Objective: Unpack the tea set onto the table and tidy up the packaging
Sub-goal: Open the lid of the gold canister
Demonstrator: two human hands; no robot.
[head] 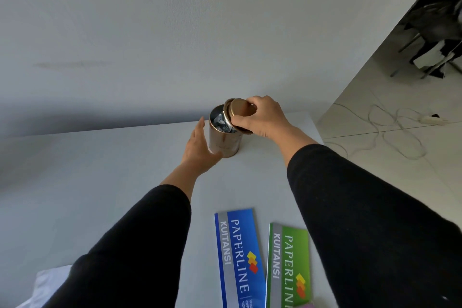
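A brown cylindrical tea tin (226, 141) stands upright at the far side of the white table (100, 182), close to the wall. Its mouth is uncovered and shows crumpled silvery foil (221, 122) inside. My right hand (262, 117) grips the round brown lid (240, 107), tilted on edge over the tin's right rim. Beside the tin's left wall is my left hand (200, 147), its fingers straight and its palm against or very near the tin's lower side.
A blue receipt booklet (237, 257) and a green one (290, 265) lie near the front of the table, between my arms. White packaging (47, 285) shows at the bottom left. The table's right edge drops to a tiled floor with loose cables (390, 122).
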